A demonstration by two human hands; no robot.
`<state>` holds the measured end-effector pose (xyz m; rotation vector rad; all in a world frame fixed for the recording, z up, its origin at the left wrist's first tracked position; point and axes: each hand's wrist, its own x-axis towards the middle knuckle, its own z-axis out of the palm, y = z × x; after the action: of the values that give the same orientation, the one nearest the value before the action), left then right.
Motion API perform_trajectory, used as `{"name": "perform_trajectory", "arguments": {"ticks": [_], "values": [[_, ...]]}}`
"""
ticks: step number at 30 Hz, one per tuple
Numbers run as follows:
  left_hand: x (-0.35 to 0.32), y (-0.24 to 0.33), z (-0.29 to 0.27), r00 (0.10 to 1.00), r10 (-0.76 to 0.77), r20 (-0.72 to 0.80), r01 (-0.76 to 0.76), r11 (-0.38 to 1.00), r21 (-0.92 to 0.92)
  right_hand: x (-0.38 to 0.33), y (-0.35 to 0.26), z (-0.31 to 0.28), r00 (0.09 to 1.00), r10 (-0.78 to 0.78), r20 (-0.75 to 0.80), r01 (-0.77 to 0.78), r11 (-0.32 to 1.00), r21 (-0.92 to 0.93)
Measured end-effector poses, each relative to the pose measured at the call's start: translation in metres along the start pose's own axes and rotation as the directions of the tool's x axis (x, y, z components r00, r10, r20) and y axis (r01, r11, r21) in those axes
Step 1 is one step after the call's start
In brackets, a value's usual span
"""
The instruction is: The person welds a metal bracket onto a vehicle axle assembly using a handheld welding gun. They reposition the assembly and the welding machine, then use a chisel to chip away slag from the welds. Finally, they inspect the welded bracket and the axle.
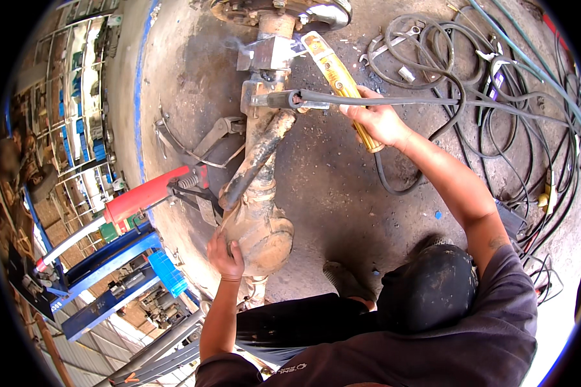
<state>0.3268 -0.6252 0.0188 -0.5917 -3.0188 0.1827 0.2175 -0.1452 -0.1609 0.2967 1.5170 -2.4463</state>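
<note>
My right hand [384, 122] is closed around a yellow welding electrode holder [339, 74]. Its upper end is beside a bright metal block [270, 53] on a rusty vehicle axle [265, 168]. A small violet-white glow shows there, with faint smoke to its left; I cannot make out the electrode. My left hand [226, 257] rests with fingers apart on the axle's round, dirty housing [268, 242]. Between the hands, a black-gripped clamp [281, 99] sits at the axle, its dark cable running right past my right wrist. Farther up is a round hub [226, 9].
Tangled cables [497, 135] cover the floor at right, with a wrench [394, 44] among them. Left of the axle lies a red jack [148, 193]. Blue metal frames [113, 277] and shelving [77, 109] stand farther left. A scuffed dark dome [429, 290] is at lower right.
</note>
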Motion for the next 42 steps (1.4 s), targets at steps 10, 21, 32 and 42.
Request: {"name": "perform_trajectory", "arguments": {"ticks": [10,21,32,42], "values": [[0.000,-0.001,0.003,1.000,0.005,-0.003,-0.005,1.000,0.009,-0.003,-0.005,-0.002,1.000,-0.007,0.003,0.007,0.999,-0.039],[0.001,0.001,0.001,1.000,-0.004,0.000,0.004,1.000,0.000,0.000,-0.004,-0.003,1.000,-0.019,0.023,0.019,1.000,-0.020],[0.001,-0.002,0.003,1.000,0.022,-0.014,-0.022,1.000,0.007,-0.003,-0.007,-0.002,1.000,0.002,0.014,-0.002,0.999,-0.035],[0.001,-0.002,0.003,1.000,0.004,-0.013,-0.004,1.000,0.000,-0.003,-0.008,-0.004,1.000,0.006,0.015,-0.005,0.999,-0.050]]}}
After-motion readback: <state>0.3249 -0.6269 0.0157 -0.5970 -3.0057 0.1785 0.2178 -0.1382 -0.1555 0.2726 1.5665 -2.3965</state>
